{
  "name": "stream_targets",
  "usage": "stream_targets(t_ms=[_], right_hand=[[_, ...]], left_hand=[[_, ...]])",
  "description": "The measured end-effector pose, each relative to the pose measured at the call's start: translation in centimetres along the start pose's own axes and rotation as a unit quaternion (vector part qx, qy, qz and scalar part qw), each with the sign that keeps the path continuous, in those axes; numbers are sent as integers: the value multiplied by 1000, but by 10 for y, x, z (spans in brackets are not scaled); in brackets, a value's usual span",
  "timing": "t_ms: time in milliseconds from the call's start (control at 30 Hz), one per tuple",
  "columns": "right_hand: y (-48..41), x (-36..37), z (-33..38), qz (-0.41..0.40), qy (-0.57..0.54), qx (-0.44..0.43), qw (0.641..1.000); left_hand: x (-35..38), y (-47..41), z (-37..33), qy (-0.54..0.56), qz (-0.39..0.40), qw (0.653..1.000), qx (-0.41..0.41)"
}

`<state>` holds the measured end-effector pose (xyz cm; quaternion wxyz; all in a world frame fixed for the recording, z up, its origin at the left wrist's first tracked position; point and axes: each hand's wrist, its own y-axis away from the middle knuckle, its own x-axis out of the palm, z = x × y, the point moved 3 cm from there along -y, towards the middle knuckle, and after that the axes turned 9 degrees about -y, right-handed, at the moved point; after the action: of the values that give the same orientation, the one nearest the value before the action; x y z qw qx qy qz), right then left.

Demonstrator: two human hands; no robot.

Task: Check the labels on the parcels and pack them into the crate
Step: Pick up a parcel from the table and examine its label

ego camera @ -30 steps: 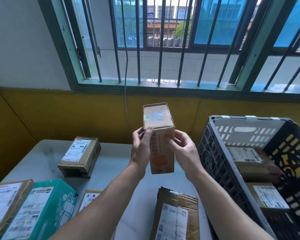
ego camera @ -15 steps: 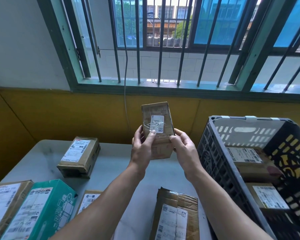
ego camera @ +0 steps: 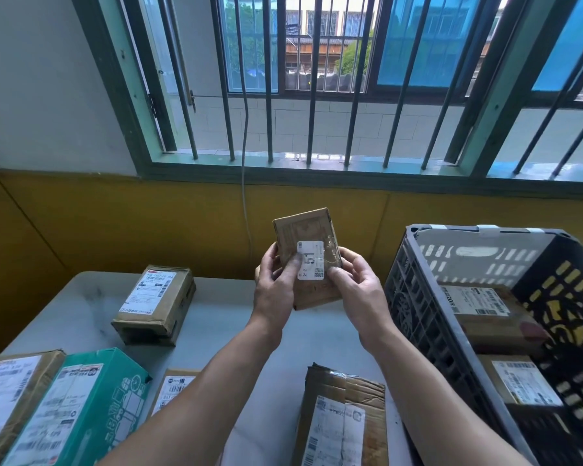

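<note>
A small brown cardboard parcel (ego camera: 303, 230) is held up over the table, its white label (ego camera: 311, 260) facing me. My left hand (ego camera: 275, 287) grips its left edge with the thumb on the label. My right hand (ego camera: 357, 287) grips the right edge, thumb pressing the front below the label. The dark plastic crate (ego camera: 414, 297) stands to the right and holds two labelled brown parcels, one at the back (ego camera: 485, 307) and one nearer (ego camera: 519, 381).
On the grey table (ego camera: 229, 317) lie a brown box (ego camera: 155, 304) at left, a brown box (ego camera: 7, 398) and a teal box (ego camera: 81, 405) at front left, a small parcel (ego camera: 175, 388) behind my left arm, and a crumpled box (ego camera: 344, 418) in front. A barred window runs behind.
The parcel has been turned in both hands: first its taped end faced me, now the labelled face does. It also sits slightly lower and tilted back.
</note>
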<state>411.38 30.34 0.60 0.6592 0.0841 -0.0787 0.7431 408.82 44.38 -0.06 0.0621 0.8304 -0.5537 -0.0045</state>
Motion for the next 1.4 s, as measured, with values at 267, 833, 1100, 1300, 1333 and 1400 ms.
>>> stream_targets(t_ms=[267, 833, 1100, 1300, 1333, 1400], right_hand=[[1, -1, -1, -17, 13, -9, 1000], [6, 0, 3, 25, 0, 9, 1000], [4, -3, -2, -34, 48, 2, 998], [3, -4, -2, -37, 82, 42, 995], [4, -3, -1, -30, 75, 39, 996], [5, 1, -1, -14, 65, 34, 997]], left_hand=[[0, 0, 4, -1, -6, 1000, -23], [-3, 3, 2, 36, -12, 997, -63], [-7, -3, 14, 78, 6, 995, -62], [-9, -3, 16, 107, 10, 992, -59], [-8, -2, 16, 108, 11, 992, -59], [-8, -1, 16, 110, 9, 992, -61]])
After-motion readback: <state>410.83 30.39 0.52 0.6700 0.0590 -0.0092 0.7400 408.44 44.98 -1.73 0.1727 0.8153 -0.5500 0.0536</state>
